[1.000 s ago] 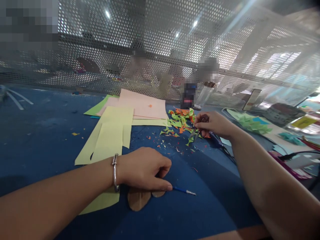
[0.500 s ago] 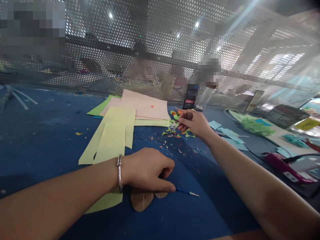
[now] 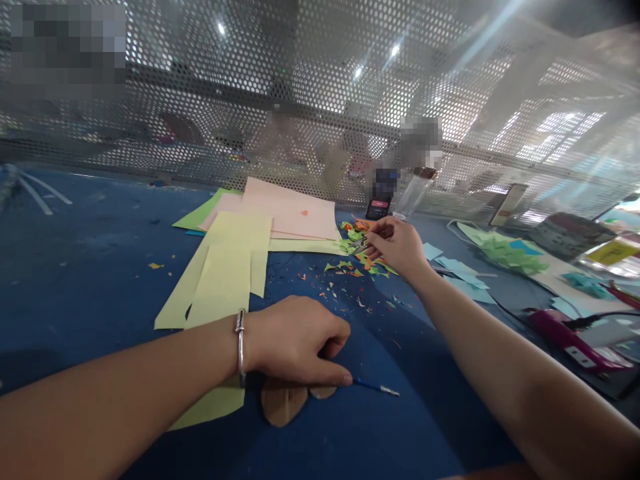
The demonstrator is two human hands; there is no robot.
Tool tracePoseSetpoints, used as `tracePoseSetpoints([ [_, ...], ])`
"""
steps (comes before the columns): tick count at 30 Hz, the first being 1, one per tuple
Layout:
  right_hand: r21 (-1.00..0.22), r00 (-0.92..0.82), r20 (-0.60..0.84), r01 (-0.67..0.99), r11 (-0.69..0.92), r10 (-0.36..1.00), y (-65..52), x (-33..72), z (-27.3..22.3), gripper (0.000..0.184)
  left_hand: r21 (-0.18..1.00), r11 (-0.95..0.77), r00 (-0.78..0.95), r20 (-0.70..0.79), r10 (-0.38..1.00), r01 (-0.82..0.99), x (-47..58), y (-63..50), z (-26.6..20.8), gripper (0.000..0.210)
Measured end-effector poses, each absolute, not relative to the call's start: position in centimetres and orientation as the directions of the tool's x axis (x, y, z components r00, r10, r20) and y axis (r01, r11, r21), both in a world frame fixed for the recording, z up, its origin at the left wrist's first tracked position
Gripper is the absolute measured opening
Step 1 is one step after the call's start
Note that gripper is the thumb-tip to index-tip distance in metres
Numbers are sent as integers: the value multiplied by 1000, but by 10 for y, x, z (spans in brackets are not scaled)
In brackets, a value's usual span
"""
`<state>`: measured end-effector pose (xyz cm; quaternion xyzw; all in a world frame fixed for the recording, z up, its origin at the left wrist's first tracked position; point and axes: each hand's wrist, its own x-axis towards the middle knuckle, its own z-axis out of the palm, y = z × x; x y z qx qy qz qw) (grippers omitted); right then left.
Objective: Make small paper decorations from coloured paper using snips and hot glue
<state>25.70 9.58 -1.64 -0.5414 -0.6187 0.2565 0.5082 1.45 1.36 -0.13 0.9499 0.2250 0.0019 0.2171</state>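
Observation:
My left hand (image 3: 297, 340), with a silver bangle at the wrist, rests palm down with curled fingers. From under its thumb tip sticks out a slim blue tool (image 3: 367, 383) with a silvery end; the rest of it is hidden. Brown rounded pieces (image 3: 284, 403) lie partly beneath this hand. Farther off, my right hand (image 3: 395, 245) has its fingers pinched at small scissors (image 3: 359, 249), whose blades point left; their handles are hidden. Green and orange paper scraps (image 3: 356, 233) surround the blades. Pale yellow sheets (image 3: 225, 280) lie under and beyond my left forearm.
Pink paper (image 3: 290, 207) lies at the back, before a perforated metal screen (image 3: 320, 80). A phone (image 3: 379, 203) and a clear tube (image 3: 415, 193) stand behind my right hand. At right are light blue paper pieces (image 3: 463, 273) and a magenta power strip (image 3: 575, 340) with cables.
My right hand has shifted slightly right and away from me, and the scissors have moved with it. Their dark handle no longer shows. My left hand has stayed in place.

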Motion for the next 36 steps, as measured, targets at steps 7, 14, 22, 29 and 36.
tracePoseSetpoints([
  [7,-886,-34,315,349,307,948,86,241,-14,23,420,-792,891,-112,440,444,16,13,-1,32],
  [14,-843,38,373,431,322,927,89,251,-19,21,435,-794,900,-110,422,425,15,15,-2,32],
  [22,-840,-13,330,453,299,944,89,257,-16,15,421,-800,899,-103,425,426,15,15,-3,32],
  [29,-821,84,409,467,327,909,90,263,-16,16,421,-800,899,-107,425,428,16,15,-3,32],
  [36,-825,42,387,462,325,921,97,258,-21,15,406,-799,892,-110,438,443,16,14,-2,31],
])
